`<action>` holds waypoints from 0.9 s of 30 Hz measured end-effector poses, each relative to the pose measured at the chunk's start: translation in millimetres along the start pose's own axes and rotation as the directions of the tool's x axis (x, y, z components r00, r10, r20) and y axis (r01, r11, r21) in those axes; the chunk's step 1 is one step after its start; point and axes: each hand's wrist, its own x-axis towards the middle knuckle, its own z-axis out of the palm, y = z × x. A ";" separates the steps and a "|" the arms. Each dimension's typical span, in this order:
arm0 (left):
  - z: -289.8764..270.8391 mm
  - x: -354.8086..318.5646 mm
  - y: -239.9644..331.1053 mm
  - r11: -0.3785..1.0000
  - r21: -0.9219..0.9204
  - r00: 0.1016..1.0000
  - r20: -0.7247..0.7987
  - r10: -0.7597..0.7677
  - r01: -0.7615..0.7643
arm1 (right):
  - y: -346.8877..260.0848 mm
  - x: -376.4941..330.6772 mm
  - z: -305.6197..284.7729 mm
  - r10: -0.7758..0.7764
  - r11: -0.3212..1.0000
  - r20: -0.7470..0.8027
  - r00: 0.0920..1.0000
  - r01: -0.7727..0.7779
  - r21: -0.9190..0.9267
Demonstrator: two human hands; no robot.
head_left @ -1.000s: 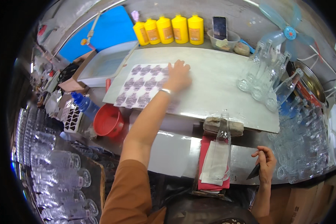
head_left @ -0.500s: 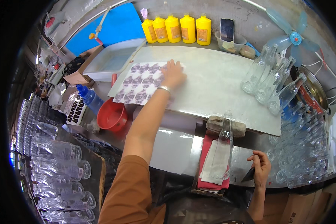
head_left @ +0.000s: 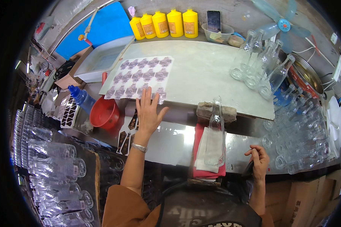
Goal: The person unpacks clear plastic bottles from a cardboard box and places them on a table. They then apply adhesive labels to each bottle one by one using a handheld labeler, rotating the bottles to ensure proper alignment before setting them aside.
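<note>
My left hand (head_left: 149, 115) is open, its fingers spread at the lower edge of a sheet of purple-grey printed labels (head_left: 140, 76) on the pale board; whether a fingertip holds a label cannot be told. Below that wrist lies a white sheet with dark, gold-marked labels (head_left: 124, 140). My right hand (head_left: 258, 162) is closed around a small dark flat scraper (head_left: 247, 169), partly hidden by the fingers. Between my hands a clear glass bottle (head_left: 216, 142) lies on folded white and red cloths (head_left: 203, 153), its neck resting on a greyish padded block (head_left: 231, 112).
Clear bottles (head_left: 258, 60) stand at the board's right end, with more (head_left: 297, 132) lying beyond. Stacked bottles (head_left: 55, 166) fill the left. A red dipper (head_left: 104, 113), blue squeeze bottle (head_left: 80, 98) and white tub (head_left: 98, 60) sit left; yellow bottles (head_left: 161, 24) line the back.
My left hand has drawn back toward me, from the label sheet's upper right to its lower edge. The dark-labelled sheet has come into sight. My right hand still holds the scraper.
</note>
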 end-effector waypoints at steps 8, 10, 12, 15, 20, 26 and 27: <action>44.0 5.0 -72.1 0.931 -0.087 0.886 -0.347 0.306 -0.355 | 6.8 -3.6 7.0 -0.136 0.982 0.100 0.986 0.148 -0.121; 24.7 -6.6 -52.8 0.959 -0.265 0.975 -0.221 0.037 -0.096 | 5.7 -1.5 -3.4 -0.074 0.982 0.104 0.992 0.091 -0.165; -1.0 -7.5 -4.9 0.830 -0.509 0.956 -0.043 -0.290 0.229 | -9.8 -7.7 -10.6 -0.123 0.990 0.101 0.987 0.130 -0.060; 33.4 -5.7 -8.2 0.415 -0.843 0.931 0.245 -0.272 0.343 | 5.4 -25.8 -34.7 -0.112 0.993 -0.002 0.994 0.112 0.034; 18.1 4.3 37.0 0.055 -0.853 0.854 0.520 -0.003 0.520 | 29.9 -53.7 -47.3 -0.063 0.952 -0.215 0.975 0.123 0.279; 6.5 0.8 98.4 0.010 -0.860 0.860 0.510 0.010 0.510 | 76.7 -54.8 -49.7 0.316 0.765 -0.330 0.890 -0.033 0.644; 4.5 4.1 102.1 0.013 -0.866 0.866 0.500 0.016 0.500 | 82.1 -52.1 -47.7 0.315 0.748 -0.320 0.894 -0.026 0.663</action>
